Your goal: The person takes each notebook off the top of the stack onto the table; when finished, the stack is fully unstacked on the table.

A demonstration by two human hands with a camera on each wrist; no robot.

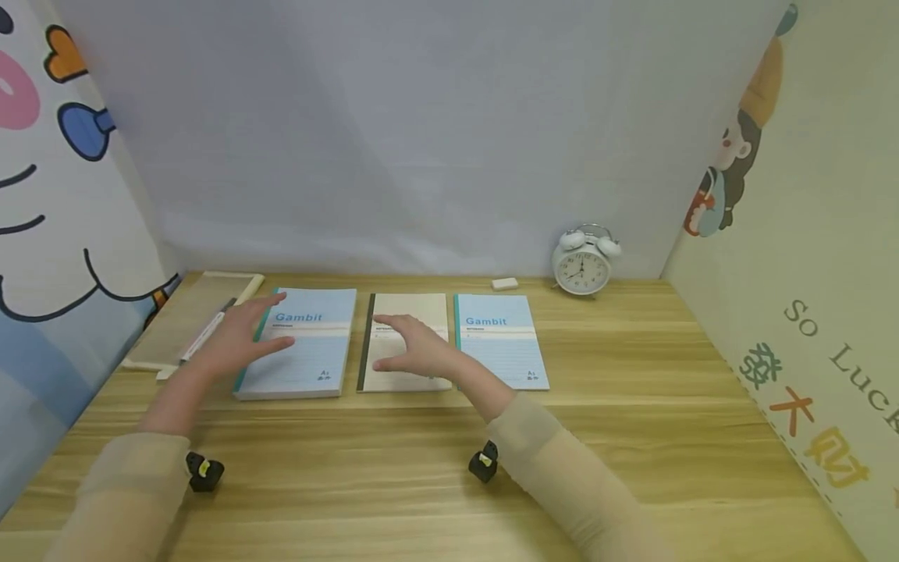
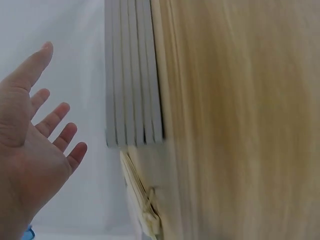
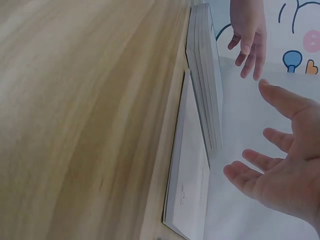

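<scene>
Three notebooks lie side by side on the wooden desk [image 1: 449, 468]: a stack of blue "Gambit" notebooks [image 1: 309, 347] on the left, a thin beige notebook [image 1: 410, 308] in the middle and a single blue "Gambit" notebook [image 1: 502, 343] on the right. My left hand [image 1: 239, 336] hovers over the stack's left edge with its fingers spread. The left wrist view shows that hand [image 2: 35, 140] clear of the stack [image 2: 132, 75]. My right hand [image 1: 414, 351] hovers flat above the beige notebook, and the right wrist view shows the hand [image 3: 280, 170] apart from the beige notebook [image 3: 190, 190]. Neither hand holds anything.
A white alarm clock [image 1: 583, 264] stands at the back right, with a white eraser [image 1: 504, 283] beside it. A pale board [image 1: 197, 308] with a pen [image 1: 204, 336] on it lies at the back left. Printed panels wall in both sides, a plain one the back.
</scene>
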